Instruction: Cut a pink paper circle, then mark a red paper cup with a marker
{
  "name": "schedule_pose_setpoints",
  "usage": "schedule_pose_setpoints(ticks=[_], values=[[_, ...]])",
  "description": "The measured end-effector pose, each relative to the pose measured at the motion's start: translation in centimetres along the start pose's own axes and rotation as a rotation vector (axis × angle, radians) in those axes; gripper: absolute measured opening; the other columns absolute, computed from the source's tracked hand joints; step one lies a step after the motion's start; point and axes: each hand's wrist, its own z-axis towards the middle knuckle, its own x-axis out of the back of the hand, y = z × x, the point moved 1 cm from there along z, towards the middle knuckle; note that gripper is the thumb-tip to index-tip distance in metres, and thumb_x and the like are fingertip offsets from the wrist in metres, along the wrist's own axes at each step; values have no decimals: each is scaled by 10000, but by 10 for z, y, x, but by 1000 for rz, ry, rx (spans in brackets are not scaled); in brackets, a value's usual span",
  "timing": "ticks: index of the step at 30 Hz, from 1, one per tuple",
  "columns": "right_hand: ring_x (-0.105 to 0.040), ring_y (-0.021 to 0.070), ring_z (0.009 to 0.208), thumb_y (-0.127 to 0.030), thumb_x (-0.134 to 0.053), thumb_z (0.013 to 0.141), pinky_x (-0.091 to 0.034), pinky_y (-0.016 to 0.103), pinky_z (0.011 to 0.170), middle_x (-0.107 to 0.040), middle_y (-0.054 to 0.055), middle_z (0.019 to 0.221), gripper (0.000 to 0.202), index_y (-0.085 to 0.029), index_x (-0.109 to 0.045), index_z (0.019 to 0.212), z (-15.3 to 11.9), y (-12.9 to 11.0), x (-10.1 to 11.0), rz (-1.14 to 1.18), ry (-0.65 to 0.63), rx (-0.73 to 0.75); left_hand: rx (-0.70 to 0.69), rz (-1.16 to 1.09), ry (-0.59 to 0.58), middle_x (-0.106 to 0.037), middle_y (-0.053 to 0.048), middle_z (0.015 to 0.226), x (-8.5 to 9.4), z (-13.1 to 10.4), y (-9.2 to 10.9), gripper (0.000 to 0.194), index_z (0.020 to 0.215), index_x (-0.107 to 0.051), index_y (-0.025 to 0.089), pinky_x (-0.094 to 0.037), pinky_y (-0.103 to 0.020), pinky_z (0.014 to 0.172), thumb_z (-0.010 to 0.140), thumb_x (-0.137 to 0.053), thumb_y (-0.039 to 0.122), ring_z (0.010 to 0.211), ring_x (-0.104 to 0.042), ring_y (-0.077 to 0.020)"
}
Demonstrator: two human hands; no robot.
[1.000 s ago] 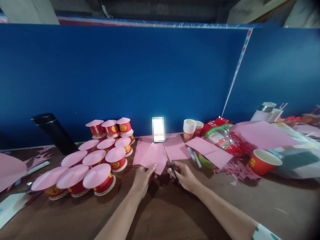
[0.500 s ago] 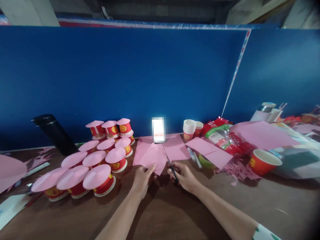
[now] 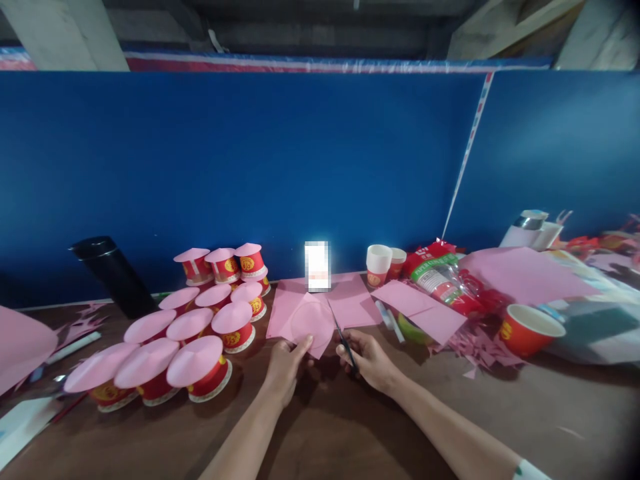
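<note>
Between thumb and fingers, my left hand (image 3: 289, 368) pinches a small piece of pink paper (image 3: 313, 323) that carries a drawn circle. My right hand (image 3: 369, 360) is wrapped round the dark handles of a pair of scissors (image 3: 344, 337). The blades point up and away, along the right edge of the paper; whether they are parted I cannot tell. Behind the held piece lie larger pink sheets (image 3: 356, 303) on the brown table (image 3: 320, 433).
To the left stand several red paper cups with pink cone tops (image 3: 233, 320) and a black bottle (image 3: 115, 277). On the right are white-rimmed cups (image 3: 379, 260), a plastic cup package (image 3: 437, 273), pink scraps (image 3: 483, 343) and a red cup (image 3: 530, 330). A bright phone-like rectangle (image 3: 318, 267) stands in the middle.
The whole view has shifted slightly, so everything sits a little lower. Both hands keep their grips, and the paper and scissors have hardly moved relative to each other.
</note>
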Motion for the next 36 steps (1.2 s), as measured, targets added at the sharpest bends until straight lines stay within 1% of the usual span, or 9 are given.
schedule_pose_setpoints(ticks=[4,7,11,13,18,26,32,36], values=[[-482,66,467,-449,-648,678,-312,145,363,-514,-39,579,372,-145,-531,857,-1,-1,0,15,1,-3,7,15,-7,-584,-24,539,-1,-2,2,350,703,-619,77,-411,-197,447,598,-707,398,457,-507,-88],[-481,68,475,-459,-647,678,-315,146,367,-514,-37,584,390,-141,-540,877,-1,-1,-1,24,-8,9,6,12,-3,-579,-22,522,-2,-3,3,350,692,-621,75,-404,-197,436,592,-711,398,442,-496,-86],[-459,64,462,-471,-640,681,-307,150,370,-494,-44,553,378,-141,-549,841,-1,-2,0,15,-10,18,22,11,15,-556,-6,486,-1,-3,2,338,641,-604,84,-398,-195,424,578,-721,395,417,-481,-79],[-451,62,456,-466,-639,683,-300,150,368,-492,-45,546,365,-142,-546,821,-1,-4,0,5,-8,17,20,7,18,-557,-3,488,0,-2,1,336,648,-604,87,-399,-192,424,578,-722,393,418,-483,-78],[-439,60,436,-448,-647,677,-283,153,364,-492,-50,522,339,-148,-535,788,-2,-6,-1,-6,1,6,22,-3,10,-594,-32,537,0,-1,0,359,685,-614,77,-413,-200,441,572,-724,400,448,-516,-94],[-430,55,430,-424,-649,686,-279,154,362,-497,-49,537,314,-151,-522,776,1,2,2,-25,-4,29,36,-17,31,-569,-12,498,-1,-2,3,339,623,-590,90,-410,-195,433,541,-745,380,432,-503,-85],[-423,60,436,-449,-644,687,-290,160,368,-476,-50,530,331,-153,-517,765,0,0,1,-10,-9,40,43,-42,48,-561,11,490,-1,-3,4,332,622,-575,102,-409,-193,429,545,-744,378,421,-497,-78],[-421,56,438,-415,-643,704,-292,157,376,-484,-49,532,297,-152,-517,763,1,1,1,-14,-12,50,41,-50,63,-555,15,491,0,-2,3,339,597,-550,108,-407,-190,429,540,-746,378,423,-498,-75]])
